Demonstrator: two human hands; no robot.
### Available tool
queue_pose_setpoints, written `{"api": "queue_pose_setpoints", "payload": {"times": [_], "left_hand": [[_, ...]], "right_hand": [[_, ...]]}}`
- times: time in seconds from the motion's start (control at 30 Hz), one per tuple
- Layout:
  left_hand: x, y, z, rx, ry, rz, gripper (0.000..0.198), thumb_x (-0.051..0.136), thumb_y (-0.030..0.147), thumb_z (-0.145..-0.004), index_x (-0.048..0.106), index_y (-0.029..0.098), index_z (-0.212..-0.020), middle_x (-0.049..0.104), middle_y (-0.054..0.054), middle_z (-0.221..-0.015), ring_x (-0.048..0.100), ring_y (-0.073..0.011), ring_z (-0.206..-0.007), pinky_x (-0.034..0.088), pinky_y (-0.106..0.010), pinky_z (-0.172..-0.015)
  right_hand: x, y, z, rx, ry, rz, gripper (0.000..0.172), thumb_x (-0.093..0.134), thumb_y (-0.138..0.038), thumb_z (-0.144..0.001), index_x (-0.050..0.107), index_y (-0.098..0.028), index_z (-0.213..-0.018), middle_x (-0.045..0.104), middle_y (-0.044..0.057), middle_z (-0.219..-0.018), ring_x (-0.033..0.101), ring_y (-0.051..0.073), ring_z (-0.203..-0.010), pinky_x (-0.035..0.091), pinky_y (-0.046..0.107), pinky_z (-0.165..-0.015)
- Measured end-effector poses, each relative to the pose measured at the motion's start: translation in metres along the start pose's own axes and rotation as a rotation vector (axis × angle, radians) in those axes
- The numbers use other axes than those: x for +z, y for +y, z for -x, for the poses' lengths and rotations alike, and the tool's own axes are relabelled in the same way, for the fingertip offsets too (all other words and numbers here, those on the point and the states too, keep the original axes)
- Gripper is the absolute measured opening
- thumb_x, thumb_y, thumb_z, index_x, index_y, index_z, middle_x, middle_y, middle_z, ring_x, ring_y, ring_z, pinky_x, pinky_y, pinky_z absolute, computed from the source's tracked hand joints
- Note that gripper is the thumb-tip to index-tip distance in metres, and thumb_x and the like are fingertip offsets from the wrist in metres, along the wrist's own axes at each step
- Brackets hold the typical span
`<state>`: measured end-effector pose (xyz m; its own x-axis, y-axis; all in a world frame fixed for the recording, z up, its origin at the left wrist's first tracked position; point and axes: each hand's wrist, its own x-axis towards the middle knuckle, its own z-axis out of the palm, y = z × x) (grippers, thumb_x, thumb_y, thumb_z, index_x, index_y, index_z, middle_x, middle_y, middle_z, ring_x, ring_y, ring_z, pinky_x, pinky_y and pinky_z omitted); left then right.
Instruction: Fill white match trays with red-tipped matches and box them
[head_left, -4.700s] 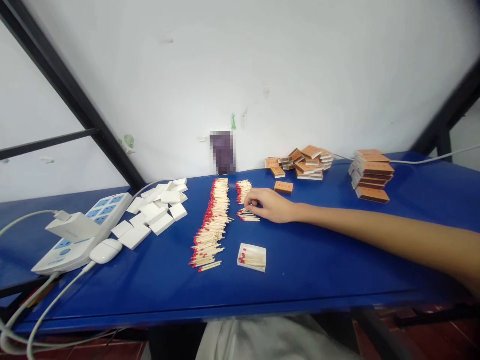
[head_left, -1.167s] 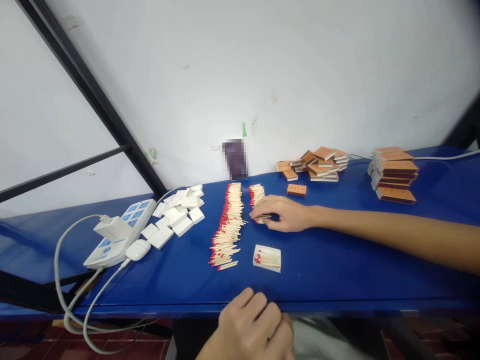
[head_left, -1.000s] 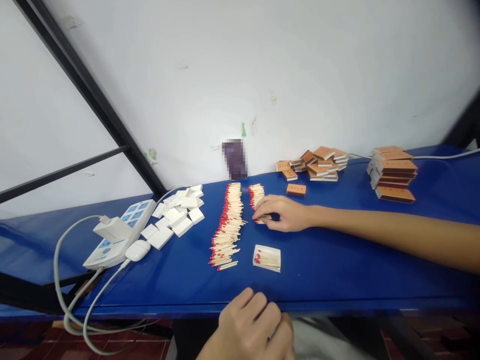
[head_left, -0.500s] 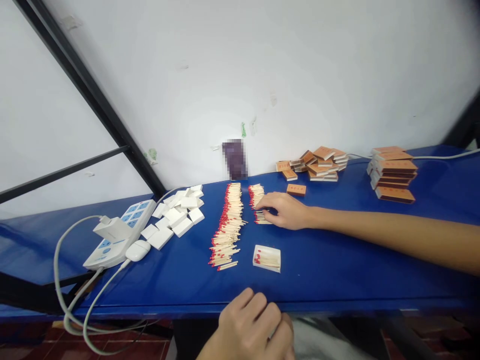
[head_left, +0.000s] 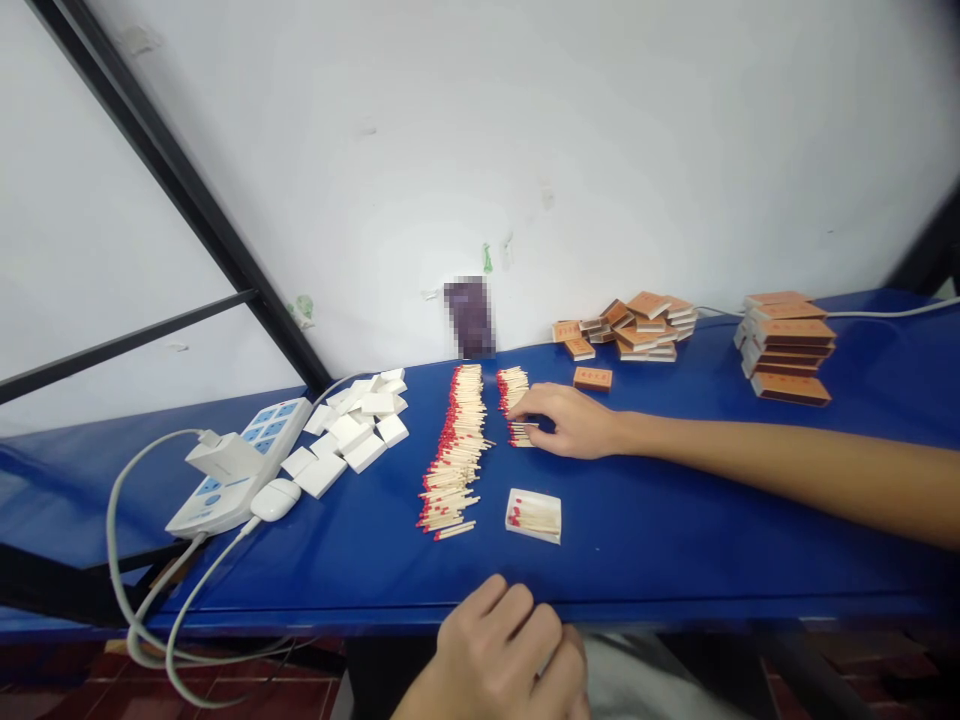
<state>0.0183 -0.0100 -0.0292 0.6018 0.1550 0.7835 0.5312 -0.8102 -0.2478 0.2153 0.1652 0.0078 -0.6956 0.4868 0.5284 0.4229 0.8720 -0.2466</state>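
My right hand (head_left: 571,420) reaches across the blue table (head_left: 675,520) and pinches a small bunch of red-tipped matches (head_left: 520,433) at the near end of a short row of matches (head_left: 512,386). A longer row of matches (head_left: 454,450) lies just to the left. A white inner tray (head_left: 534,516) with a few matches in it sits nearer to me. My left hand (head_left: 504,655) rests curled into a loose fist at the table's front edge, with nothing visible in it.
White empty trays (head_left: 352,425) are heaped left of the matches. A power strip with a plugged adapter (head_left: 232,465), a white earbud case (head_left: 276,499) and cables lie at far left. Orange matchbox sleeves are piled (head_left: 636,326) and stacked (head_left: 787,345) at the back right, one lone sleeve (head_left: 592,378) nearer.
My left hand has come into view at the front edge since the oldest frame. My right hand has shifted its fingers slightly over the small bunch of matches; the rest stays put.
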Motion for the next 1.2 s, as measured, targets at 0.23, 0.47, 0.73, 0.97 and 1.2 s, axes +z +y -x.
{"api": "queue_pose_setpoints", "payload": {"times": [0.23, 0.47, 0.73, 0.97, 1.2], "left_hand": [[-0.0003, 0.0003, 0.0009, -0.001, -0.014, -0.023, 0.013, 0.048, 0.008, -0.065, 0.056, 0.019, -0.067, 0.041, 0.001, -0.055, 0.035, -0.0153, -0.051, 0.028, -0.031, -0.049], [0.0003, 0.0002, -0.0015, 0.000, 0.002, -0.011, 0.013, 0.048, 0.007, -0.064, 0.055, 0.018, -0.063, 0.040, 0.001, -0.054, 0.033, -0.0151, -0.051, 0.025, -0.032, -0.048], [0.0004, -0.0006, 0.0005, 0.004, 0.005, 0.004, 0.010, 0.050, 0.009, -0.062, 0.055, 0.017, -0.062, 0.040, 0.002, -0.056, 0.034, -0.0136, -0.051, 0.023, -0.032, -0.052], [0.0011, -0.0003, -0.0004, -0.004, 0.008, -0.007, 0.010, 0.050, 0.010, -0.065, 0.053, 0.018, -0.062, 0.040, 0.002, -0.055, 0.033, -0.0137, -0.051, 0.020, -0.033, -0.051], [0.0006, 0.0008, -0.0011, -0.003, 0.019, -0.017, 0.010, 0.053, 0.009, -0.062, 0.050, 0.018, -0.062, 0.040, 0.003, -0.055, 0.034, -0.0125, -0.050, 0.023, -0.031, -0.052]], "right_hand": [[-0.0015, 0.0004, 0.0005, -0.017, -0.029, -0.012, 0.026, 0.056, -0.020, -0.082, 0.068, -0.018, -0.105, 0.071, 0.008, -0.100, 0.062, 0.021, -0.090, 0.045, 0.038, -0.084], [-0.0034, -0.0024, -0.0007, -0.015, -0.085, 0.000, 0.033, 0.060, -0.029, -0.082, 0.066, -0.018, -0.113, 0.069, 0.010, -0.108, 0.061, 0.025, -0.098, 0.044, 0.042, -0.091], [-0.0069, -0.0043, -0.0015, -0.039, -0.129, -0.057, 0.042, 0.061, -0.027, -0.081, 0.060, -0.018, -0.122, 0.067, 0.011, -0.113, 0.060, 0.025, -0.101, 0.044, 0.043, -0.094], [-0.0059, -0.0023, -0.0017, -0.049, -0.140, -0.084, 0.043, 0.061, -0.019, -0.077, 0.060, -0.017, -0.120, 0.067, 0.010, -0.111, 0.060, 0.024, -0.100, 0.044, 0.041, -0.094], [-0.0065, 0.0009, -0.0007, -0.074, -0.159, -0.088, 0.041, 0.055, -0.014, -0.076, 0.059, -0.017, -0.117, 0.066, 0.010, -0.111, 0.059, 0.024, -0.100, 0.043, 0.042, -0.093]]}}
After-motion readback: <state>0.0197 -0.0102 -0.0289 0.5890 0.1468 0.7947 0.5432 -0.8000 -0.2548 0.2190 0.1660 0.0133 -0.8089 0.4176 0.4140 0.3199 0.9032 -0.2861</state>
